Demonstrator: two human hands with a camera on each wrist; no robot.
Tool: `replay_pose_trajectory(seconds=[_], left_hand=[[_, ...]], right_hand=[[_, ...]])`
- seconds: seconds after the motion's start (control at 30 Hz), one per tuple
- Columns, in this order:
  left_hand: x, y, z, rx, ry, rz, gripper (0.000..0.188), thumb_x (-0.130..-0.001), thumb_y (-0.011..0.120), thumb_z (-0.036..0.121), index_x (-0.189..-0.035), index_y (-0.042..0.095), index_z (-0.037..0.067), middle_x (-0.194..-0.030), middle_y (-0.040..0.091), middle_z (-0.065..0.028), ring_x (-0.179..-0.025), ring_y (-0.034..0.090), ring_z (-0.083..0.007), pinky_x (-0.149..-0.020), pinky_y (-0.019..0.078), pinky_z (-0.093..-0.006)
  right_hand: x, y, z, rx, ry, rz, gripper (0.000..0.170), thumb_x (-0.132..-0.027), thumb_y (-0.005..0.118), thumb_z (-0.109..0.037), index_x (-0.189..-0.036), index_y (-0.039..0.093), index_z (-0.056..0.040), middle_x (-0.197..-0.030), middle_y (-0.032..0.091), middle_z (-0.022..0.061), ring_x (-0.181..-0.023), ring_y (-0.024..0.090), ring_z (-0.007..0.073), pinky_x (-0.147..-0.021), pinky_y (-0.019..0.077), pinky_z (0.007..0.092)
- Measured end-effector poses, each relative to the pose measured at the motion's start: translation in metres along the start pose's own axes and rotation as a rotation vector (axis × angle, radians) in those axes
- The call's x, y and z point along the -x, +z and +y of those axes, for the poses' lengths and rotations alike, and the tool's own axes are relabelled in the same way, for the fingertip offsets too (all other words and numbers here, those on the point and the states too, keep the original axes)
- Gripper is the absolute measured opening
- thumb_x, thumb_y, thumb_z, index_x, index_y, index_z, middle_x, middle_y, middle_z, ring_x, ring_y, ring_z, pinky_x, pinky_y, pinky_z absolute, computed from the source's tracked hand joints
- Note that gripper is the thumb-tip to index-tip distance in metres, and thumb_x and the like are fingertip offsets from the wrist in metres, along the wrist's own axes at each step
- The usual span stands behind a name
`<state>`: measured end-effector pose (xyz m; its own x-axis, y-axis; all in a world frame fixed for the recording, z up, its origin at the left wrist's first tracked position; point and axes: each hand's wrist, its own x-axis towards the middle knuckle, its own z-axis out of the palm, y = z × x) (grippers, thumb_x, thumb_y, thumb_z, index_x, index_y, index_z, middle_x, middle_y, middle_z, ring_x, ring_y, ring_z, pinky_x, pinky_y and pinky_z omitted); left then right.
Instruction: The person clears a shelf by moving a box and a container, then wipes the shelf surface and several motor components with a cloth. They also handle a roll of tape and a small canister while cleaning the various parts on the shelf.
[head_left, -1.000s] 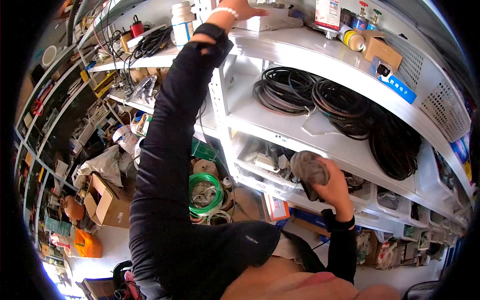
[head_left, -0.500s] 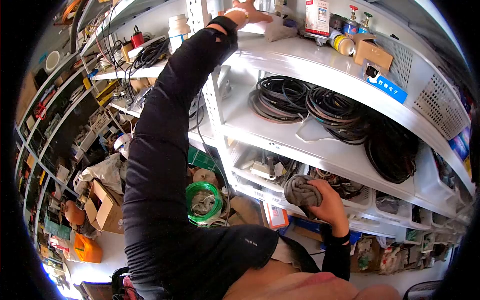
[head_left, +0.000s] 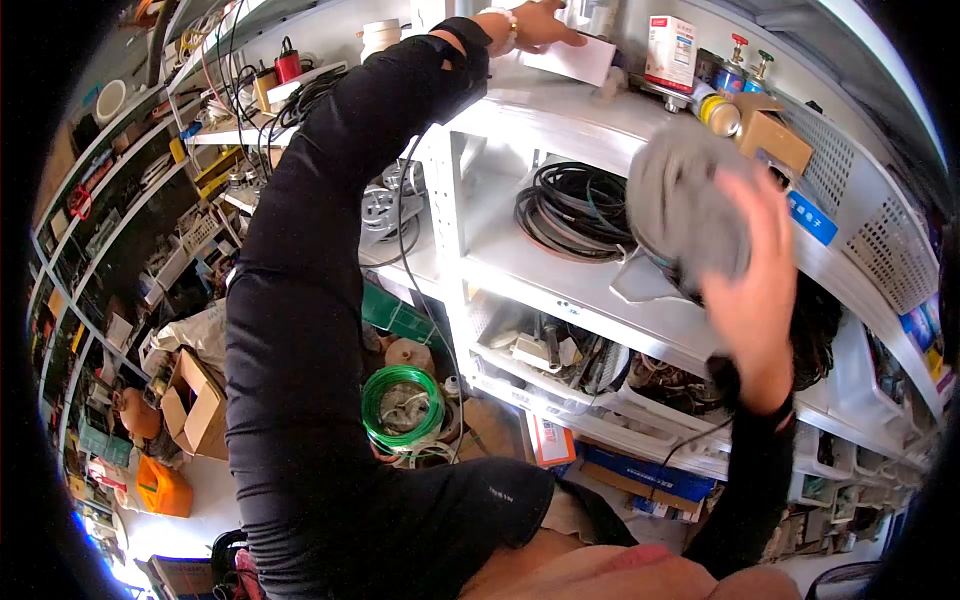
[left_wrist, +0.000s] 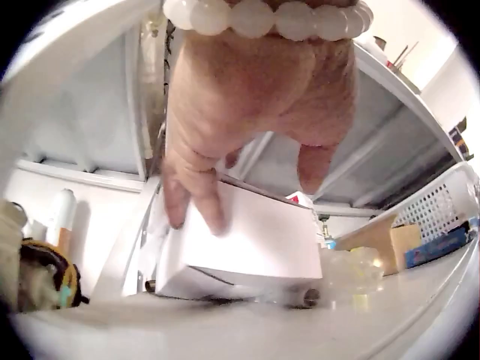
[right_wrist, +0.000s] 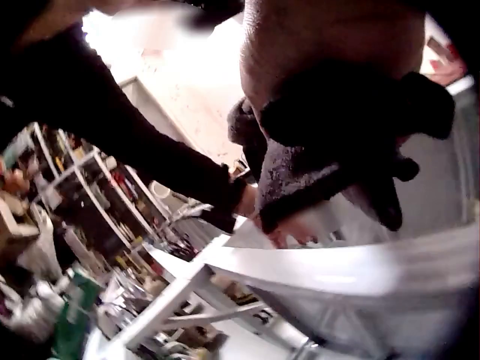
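My left hand (head_left: 540, 28) reaches over a white box (head_left: 578, 60) on the top shelf. In the left wrist view, two fingers (left_wrist: 214, 214) lie fairly straight against the box's left part, while the thumb hangs apart near its far right edge. My right hand (head_left: 755, 270) is raised in front of the shelves and grips a bunched grey cloth (head_left: 685, 200), both blurred in the head view. The right wrist view shows that cloth (right_wrist: 296, 176) dark and textured, hanging in folds below the palm.
On the top shelf (head_left: 600, 108) are a red-and-white carton (head_left: 670, 52), a yellow-banded can (head_left: 718, 112) and a perforated basket (head_left: 880, 215). Black belt coils (head_left: 570, 215) lie one shelf down. Lower left are a green hose coil (head_left: 400, 405) and an open cardboard box (head_left: 195, 405).
My right hand has risen with the grey cloth from beside the lower trays to in front of the belt coils. By my left hand, the white box now stands farther right, covering part of a bag.
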<state>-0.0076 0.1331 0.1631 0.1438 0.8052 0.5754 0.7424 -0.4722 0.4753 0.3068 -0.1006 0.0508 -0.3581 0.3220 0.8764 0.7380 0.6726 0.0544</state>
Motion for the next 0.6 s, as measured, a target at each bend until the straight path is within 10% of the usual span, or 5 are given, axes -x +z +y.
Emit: replay_pose_trajectory(seconds=[0.2, 0.27, 0.4, 0.6], left_hand=[[0.043, -0.048, -0.011, -0.447, 0.489, -0.084, 0.071, -0.079, 0.071, 0.025, -0.139, 0.037, 0.005, -0.138, 0.039, -0.0248, -0.121, 0.046, -0.0372, -0.098, 0.0443, -0.0413], [0.084, -0.066, 0.002, -0.526, 0.892, 0.239, 0.04, -0.077, 0.061, 0.009, -0.116, 0.055, 0.002, -0.121, 0.053, -0.0204, -0.113, 0.049, -0.0388, -0.096, 0.0413, -0.0435], [0.135, -0.056, -0.02, -0.48, 0.603, 0.922, 0.05, -0.073, 0.063, 0.006, -0.122, 0.05, 0.003, -0.124, 0.049, -0.0217, -0.116, 0.046, -0.0392, -0.098, 0.0389, -0.0419], [0.151, -0.003, -0.082, 0.072, 0.333, 0.905, 0.078, -0.078, 0.072, 0.026, -0.134, 0.03, -0.01, -0.125, 0.047, -0.029, -0.115, 0.048, -0.0426, -0.098, 0.0396, -0.0429]], right_hand=[[-0.106, 0.064, 0.016, 0.199, 0.231, -0.686, 0.06, -0.087, 0.056, -0.037, -0.133, 0.044, -0.0001, -0.133, 0.047, 0.0225, -0.124, 0.045, 0.0361, -0.104, 0.0354, 0.0381], [-0.119, 0.076, 0.008, 0.172, 0.151, -0.721, 0.062, -0.088, 0.054, -0.037, -0.133, 0.041, 0.0033, -0.132, 0.048, 0.023, -0.123, 0.046, 0.0368, -0.104, 0.0353, 0.0357], [-0.153, 0.107, -0.009, 0.059, 0.01, -0.845, 0.059, -0.088, 0.053, -0.034, -0.133, 0.041, 0.003, -0.132, 0.048, 0.0239, -0.123, 0.046, 0.0361, -0.103, 0.0353, 0.0367], [-0.218, 0.178, -0.033, 0.049, 0.049, -1.085, 0.054, -0.089, 0.048, -0.033, -0.126, 0.046, 0.0053, -0.119, 0.056, 0.0247, -0.112, 0.053, 0.0356, -0.096, 0.0394, 0.0387]])
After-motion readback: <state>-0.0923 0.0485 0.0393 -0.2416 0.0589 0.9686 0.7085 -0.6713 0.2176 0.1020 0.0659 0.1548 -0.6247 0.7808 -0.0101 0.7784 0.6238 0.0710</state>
